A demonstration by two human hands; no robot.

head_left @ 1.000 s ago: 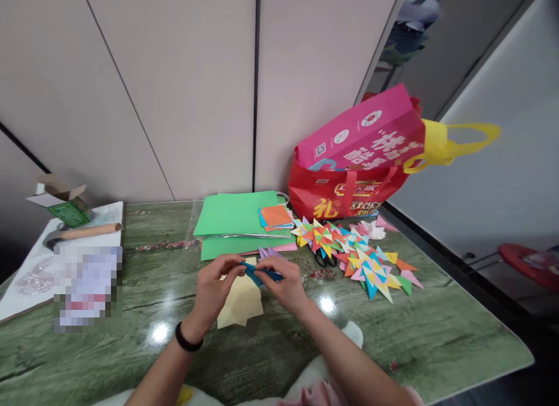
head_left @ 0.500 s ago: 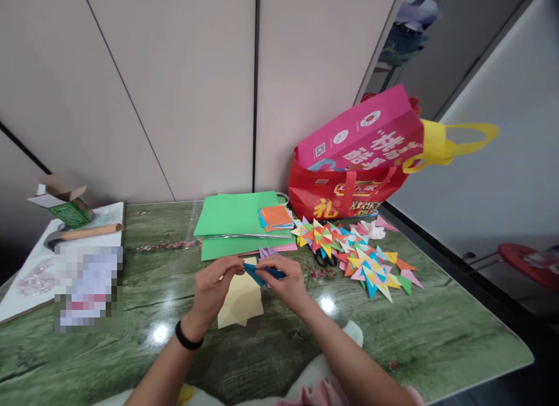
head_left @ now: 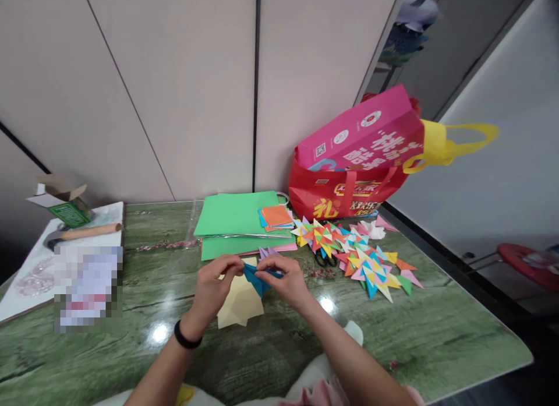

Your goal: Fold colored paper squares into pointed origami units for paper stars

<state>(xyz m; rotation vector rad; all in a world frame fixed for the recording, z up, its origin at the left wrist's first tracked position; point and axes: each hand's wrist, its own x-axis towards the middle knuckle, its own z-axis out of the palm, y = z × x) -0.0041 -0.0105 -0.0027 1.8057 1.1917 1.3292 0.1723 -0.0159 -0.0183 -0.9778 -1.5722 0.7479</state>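
Observation:
A folded piece of blue paper (head_left: 257,282) is held up between my two hands, above the table. My left hand (head_left: 215,282) pinches its left end between thumb and fingers. On the other side, my right hand (head_left: 283,281) grips it near the top right, and part of the paper is hidden behind those fingers. Beneath the hands lie several pale yellow paper sheets (head_left: 238,307), overlapping at angles. Purple folded paper (head_left: 267,253) shows just behind my right hand.
Green paper sheets (head_left: 236,214) carry small orange squares (head_left: 276,215). Colourful folded-paper stars (head_left: 371,271) lie to the right, beside black scissors handles (head_left: 325,259). A red bag (head_left: 314,193) stands behind. At left are an open box (head_left: 72,211) and a wooden-handled tool (head_left: 91,232).
The blue paper has turned between my fingers, so more of its face hangs down below them. Both hands stay in nearly the same place.

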